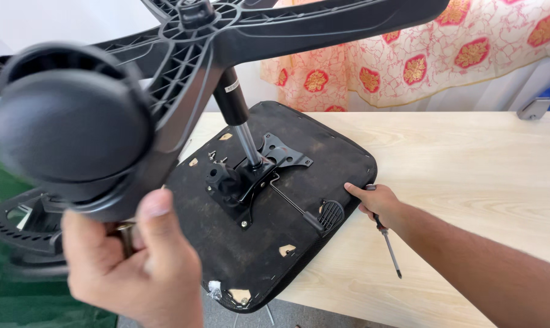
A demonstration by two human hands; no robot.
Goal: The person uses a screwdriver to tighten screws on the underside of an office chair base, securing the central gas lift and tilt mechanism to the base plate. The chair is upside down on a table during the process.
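Observation:
An upside-down black chair seat (275,243) lies on a light wooden table (469,170). A black metal mechanism plate (251,176) is fixed to its underside, and a gas cylinder (238,115) rises from it into a black star base (190,61). My left hand (135,267) grips one leg of the base just below a large black caster (68,121), close to the camera. My right hand (378,203) rests against the seat's right edge and holds a screwdriver (391,252), its shaft pointing down toward me. A lever with a ribbed paddle (329,214) lies beside that hand.
A patterned red and cream cloth (420,54) hangs behind the table. A black perforated armrest part (20,225) sits low at the left above a green floor covering (8,297). A small grey object (533,109) lies at the table's far right.

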